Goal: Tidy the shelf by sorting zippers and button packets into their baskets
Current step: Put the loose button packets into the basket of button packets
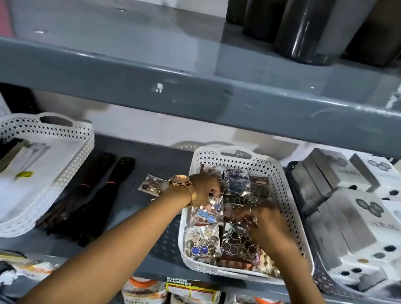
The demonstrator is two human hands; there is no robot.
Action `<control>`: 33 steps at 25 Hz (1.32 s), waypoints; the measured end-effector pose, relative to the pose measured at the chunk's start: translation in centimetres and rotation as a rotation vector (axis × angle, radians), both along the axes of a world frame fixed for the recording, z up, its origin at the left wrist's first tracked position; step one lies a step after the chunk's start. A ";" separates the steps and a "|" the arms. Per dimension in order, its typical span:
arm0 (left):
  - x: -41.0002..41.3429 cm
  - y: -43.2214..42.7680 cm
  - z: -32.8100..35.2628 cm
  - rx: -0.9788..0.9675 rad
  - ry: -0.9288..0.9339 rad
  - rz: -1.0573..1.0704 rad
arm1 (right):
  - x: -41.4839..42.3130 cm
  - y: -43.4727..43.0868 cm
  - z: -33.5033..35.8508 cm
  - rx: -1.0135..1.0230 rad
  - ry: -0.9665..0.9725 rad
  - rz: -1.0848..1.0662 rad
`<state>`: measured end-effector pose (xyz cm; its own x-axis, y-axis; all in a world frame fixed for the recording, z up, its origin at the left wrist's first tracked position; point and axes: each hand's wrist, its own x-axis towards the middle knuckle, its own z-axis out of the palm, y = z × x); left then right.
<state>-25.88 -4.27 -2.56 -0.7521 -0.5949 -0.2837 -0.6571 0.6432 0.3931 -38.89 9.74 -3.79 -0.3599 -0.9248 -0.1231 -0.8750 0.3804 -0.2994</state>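
A white perforated basket (297,214) on the grey shelf holds several clear button packets (202,241). Both my hands are inside it. My left hand (204,188), with a gold watch on the wrist, pinches a packet of blue buttons (207,212) by its top. My right hand (265,224) presses on the packets in the basket's middle; its fingers are blurred. One loose button packet (151,183) lies on the shelf left of the basket. Bundles of dark zippers (90,194) lie on the shelf beside a second white basket (72,158) at the left, which holds white and dark zippers.
Stacked white and grey boxes (356,221) fill a dark tray at the right. The upper shelf's grey edge (203,94) runs overhead, with black containers (306,24) on it. Food pouches (193,303) stand on the shelf below.
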 end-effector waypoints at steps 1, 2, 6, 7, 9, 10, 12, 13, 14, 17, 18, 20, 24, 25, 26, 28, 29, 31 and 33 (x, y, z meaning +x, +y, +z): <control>0.0 0.0 -0.6 -0.011 0.002 0.012 | -0.1 0.1 0.2 0.025 -0.020 0.009; 0.1 -0.1 -1.0 -0.027 0.021 0.024 | -0.2 0.2 0.4 0.047 -0.035 0.021; 0.4 -0.2 -2.2 -0.088 0.108 0.046 | -0.6 0.2 1.4 0.048 -0.078 0.076; 0.7 -0.1 -2.2 -0.091 0.139 0.051 | -0.8 0.1 1.7 0.033 -0.091 0.063; 1.4 0.0 -1.9 -0.071 0.251 0.086 | -1.5 -0.5 1.8 -0.017 -0.112 -0.007; 2.1 -0.1 -1.6 -0.075 0.341 0.142 | -1.6 -0.9 1.9 -0.035 -0.130 -0.042; 4.1 -1.3 -1.2 -0.155 0.504 0.303 | -1.1 -1.8 2.5 -0.083 -0.137 -0.059; 5.5 -2.4 -1.2 -0.204 0.519 0.389 | -0.2 -2.4 2.9 -0.120 -0.126 -0.024; 6.9 -3.7 -1.4 -0.251 0.463 0.459 | 1.1 -3.1 3.4 -0.164 -0.129 0.031; 10.4 -7.3 -3.5 -0.274 0.174 0.595 | 6.4 -6.2 3.4 -0.235 -0.206 0.235; 11.0 -7.9 -4.4 -0.237 0.130 0.623 | 8.1 -7.7 2.7 -0.221 -0.147 0.294; 11.5 -8.3 -6.1 -0.230 0.044 0.596 | 11.4 -10.5 0.9 -0.117 0.167 0.390; 11.2 -9.2 -7.0 -0.241 0.012 0.415 | 13.6 -13.2 -1.9 0.116 0.475 0.370; 11.3 -9.7 -7.1 -0.212 0.021 0.421 | 13.5 -13.3 -2.0 0.110 0.453 0.341; 11.6 -10.2 -7.0 -0.162 0.021 0.466 | 13.4 -13.4 -2.1 0.089 0.428 0.334; 12.3 -10.7 -7.0 -0.066 0.036 0.552 | 12.9 -13.2 -1.7 0.039 0.344 0.320; 12.5 -10.9 -6.9 -0.062 0.048 0.567 | 12.5 -13.3 -1.5 0.009 0.282 0.319; 12.3 -11.2 -5.7 -0.106 0.109 0.606 | 11.3 -13.3 -1.0 -0.091 -0.011 0.303; 11.8 -11.3 -3.5 -0.128 0.280 0.619 | 9.3 -13.0 0.7 -0.220 -0.453 0.249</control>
<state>-14.12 -15.52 -6.06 -0.2975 -0.9543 -0.0277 -0.8032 0.2345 0.5476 -29.62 -3.24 -3.06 -0.0832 -0.9965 -0.0095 -0.6958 0.0650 -0.7153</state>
